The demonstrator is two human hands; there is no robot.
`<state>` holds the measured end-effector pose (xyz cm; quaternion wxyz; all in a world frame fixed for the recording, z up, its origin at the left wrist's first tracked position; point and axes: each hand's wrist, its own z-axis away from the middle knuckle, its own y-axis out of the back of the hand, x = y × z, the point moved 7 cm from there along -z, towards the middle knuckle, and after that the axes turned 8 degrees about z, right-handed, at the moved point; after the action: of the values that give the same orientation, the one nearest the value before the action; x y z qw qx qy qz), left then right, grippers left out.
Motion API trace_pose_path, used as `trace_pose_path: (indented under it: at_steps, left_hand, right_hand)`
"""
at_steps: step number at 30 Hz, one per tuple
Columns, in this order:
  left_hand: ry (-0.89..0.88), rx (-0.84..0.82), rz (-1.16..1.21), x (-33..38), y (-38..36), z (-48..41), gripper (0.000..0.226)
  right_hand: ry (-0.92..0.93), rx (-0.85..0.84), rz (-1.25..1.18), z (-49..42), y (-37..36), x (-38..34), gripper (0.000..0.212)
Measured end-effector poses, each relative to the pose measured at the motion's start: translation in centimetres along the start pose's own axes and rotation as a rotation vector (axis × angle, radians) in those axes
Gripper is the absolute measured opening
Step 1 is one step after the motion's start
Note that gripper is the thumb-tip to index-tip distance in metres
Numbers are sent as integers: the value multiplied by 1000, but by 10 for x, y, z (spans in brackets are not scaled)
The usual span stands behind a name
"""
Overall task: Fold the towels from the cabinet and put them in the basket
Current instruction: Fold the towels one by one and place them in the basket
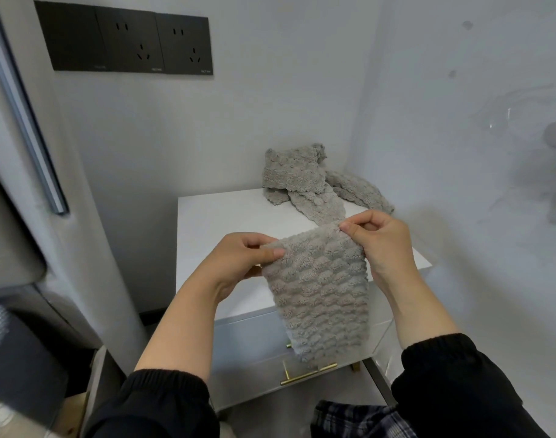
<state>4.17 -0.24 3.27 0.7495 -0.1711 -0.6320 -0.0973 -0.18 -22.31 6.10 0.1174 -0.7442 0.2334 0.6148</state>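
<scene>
Black sleeves point(163, 403) fill the bottom edge, and between the two raised hands hangs a grey towel point(320, 289). The left hand point(238, 260) pinches its upper left corner between thumb and fingers; the right hand point(384, 245) pinches the upper right corner, slightly higher. From that top edge the towel's long axis runs straight down, its lower end over the drawer front of the white cabinet point(213, 222), hiding part of the brass handle point(308, 373). Behind, a crumpled grey heap point(295, 175) lies at the cabinet's back corner; whether it joins the held towel is unclear.
</scene>
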Motion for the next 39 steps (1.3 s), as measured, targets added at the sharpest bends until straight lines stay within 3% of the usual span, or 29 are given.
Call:
trace_pose_path:
  at_steps: [2, 4, 7, 10, 14, 18, 21, 23, 26, 28, 30, 33, 35, 39]
  left_hand:
    - [-24, 25, 24, 4, 3, 0, 5]
    - [-79, 46, 31, 10, 4, 0, 8]
    - [-111, 66, 13, 13, 4, 2, 14]
    - [-133, 91, -136, 12, 7, 3, 20]
    - [-118, 69, -300, 11, 11, 5, 18]
    - [-114, 156, -191, 11, 22, 6, 3]
    - [-4, 40, 92, 1, 22, 4, 36]
    - [67, -17, 127, -6, 20, 3, 41]
    - [78, 91, -133, -11, 25, 2, 27]
    - [34, 193, -356, -8, 29, 3, 12]
    - [-4, 261, -534, -4, 31, 1, 23]
    - [22, 283, -638, -2, 30, -1, 26]
    - [83, 275, -580, -6, 32, -1, 19]
    - [124, 250, -156, -6, 30, 0, 4]
  right_hand:
    - [-87, -26, -170, 0, -5, 5, 21]
    - [-213, -150, -311, 2, -15, 11, 7]
    - [-339, -452, -347, 7, -30, 19, 58]
    - [-389, -632, -238, 16, -39, 30, 71]
    - [-383, -561, -173, 10, -40, 38, 44]
    - [-335, -450, -72, 5, -38, 36, 27]
    - [-270, -357, -5, 3, -36, 31, 15]
    - [-230, -329, -1, 2, -37, 26, 17]
    - [-200, -328, 62, -2, -38, 29, 15]
    - [-154, -344, 259, -6, -37, 32, 21]
    - [-135, -409, 440, -5, -36, 35, 40]
    - [-124, -398, 582, -5, -29, 34, 40]
    - [-180, -378, 562, -7, -25, 35, 35]
    - [-326, -398, 348, -3, -29, 39, 25]
